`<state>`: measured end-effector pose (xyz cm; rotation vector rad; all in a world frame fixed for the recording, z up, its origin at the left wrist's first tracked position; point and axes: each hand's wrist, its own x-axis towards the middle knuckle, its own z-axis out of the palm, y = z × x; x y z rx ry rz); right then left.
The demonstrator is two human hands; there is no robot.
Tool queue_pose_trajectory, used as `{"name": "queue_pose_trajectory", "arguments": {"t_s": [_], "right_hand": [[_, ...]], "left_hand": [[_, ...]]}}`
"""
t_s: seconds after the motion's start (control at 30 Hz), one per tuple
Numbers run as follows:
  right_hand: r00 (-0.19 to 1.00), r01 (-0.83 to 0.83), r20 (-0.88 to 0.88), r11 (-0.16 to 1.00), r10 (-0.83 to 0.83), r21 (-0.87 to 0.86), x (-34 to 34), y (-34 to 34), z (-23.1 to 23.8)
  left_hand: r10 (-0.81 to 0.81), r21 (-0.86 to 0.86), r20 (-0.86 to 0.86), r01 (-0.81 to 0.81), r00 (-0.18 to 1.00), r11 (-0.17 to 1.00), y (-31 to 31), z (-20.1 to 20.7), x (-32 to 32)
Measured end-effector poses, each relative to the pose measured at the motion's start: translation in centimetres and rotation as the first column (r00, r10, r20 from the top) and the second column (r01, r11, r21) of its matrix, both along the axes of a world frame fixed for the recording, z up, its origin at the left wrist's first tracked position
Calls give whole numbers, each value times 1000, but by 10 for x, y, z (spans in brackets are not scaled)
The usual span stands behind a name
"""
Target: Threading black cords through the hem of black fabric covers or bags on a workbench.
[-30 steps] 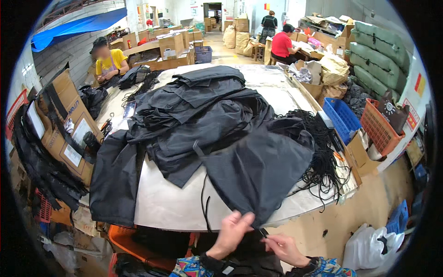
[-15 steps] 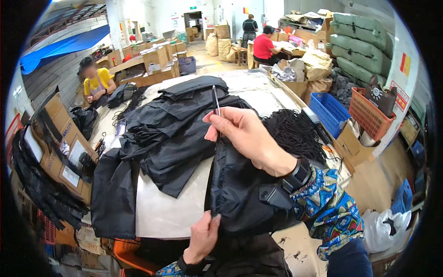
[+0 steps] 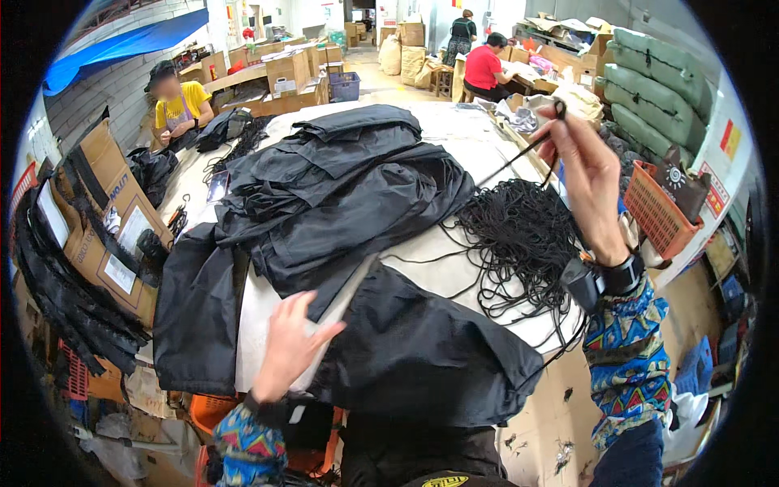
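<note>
Raised at the right, my right hand (image 3: 586,166) pinches a black cord (image 3: 519,158), one strand of which runs down to the left. The cord's end loops above the fingertips. Below the hand lies a tangled heap of black cord (image 3: 519,235) on the table. My left hand (image 3: 294,339) has its fingers spread and holds nothing; it hovers by the left edge of a black fabric piece (image 3: 430,349) that drapes over the table's near edge. Beyond it, black fabric pieces (image 3: 341,195) are piled up. Whether a tool is in my right hand cannot be seen.
The pale table (image 3: 454,122) carries the pile. At left stand cardboard boxes (image 3: 122,219) hung with black strips (image 3: 61,284). An orange basket (image 3: 661,215) stands at right. A person in yellow (image 3: 182,105) sits at far left; a person in red (image 3: 484,71) sits farther back.
My right hand has moved up and right, from a thin metal tool over the fabric to a cord above the heap. My left hand has let go of the fabric edge and opened.
</note>
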<state>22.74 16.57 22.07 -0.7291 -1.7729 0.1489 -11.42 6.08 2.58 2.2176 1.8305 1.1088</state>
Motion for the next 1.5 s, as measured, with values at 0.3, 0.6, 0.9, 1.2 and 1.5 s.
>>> {"name": "queue_pose_trajectory", "arguments": {"t_s": [0.3,0.6,0.9,1.2,1.5], "right_hand": [[957,13,287,997,-35,76,7,-41,3],[972,-25,235,981,-21,190,14,-25,1],[964,-63,262,919,-45,390,-4,-19,25],[890,21,434,965,-137,260,46,-6,11],[460,582,736,794,-497,174,153,33,-88]], "left_hand": [[-62,-445,540,348,839,825,87,-43,150],[-164,-353,743,589,649,727,46,-46,238],[-83,-82,987,884,135,459,-5,-48,252],[-305,-199,437,421,846,885,-51,-41,146],[439,-343,849,-325,293,881,-162,-55,-68]]}}
